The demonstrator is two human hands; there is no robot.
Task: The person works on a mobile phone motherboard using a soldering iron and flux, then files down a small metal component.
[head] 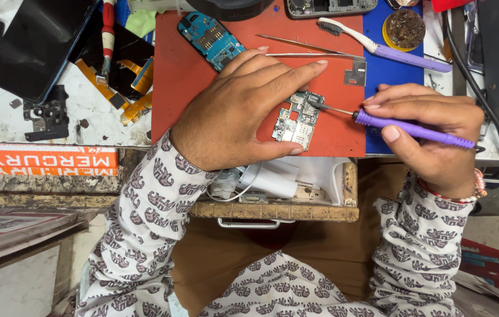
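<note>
A small grey circuit board [296,120] lies on a red mat [185,64]. My left hand [243,108] rests over it, forefinger and thumb pinning its edges. My right hand [431,132] grips a purple-handled screwdriver [411,129] whose thin metal tip touches the board's upper right corner. A blue circuit board [211,38] lies farther back on the mat, beside metal tweezers [308,50].
A purple-handled brush [378,47] and a round tin of dark paste [404,28] sit on a blue mat [390,76]. Phone parts, orange flex cables [135,103] and a dark screen [38,47] crowd the left. An open drawer [279,194] holds white chargers. A black cable [484,105] runs at right.
</note>
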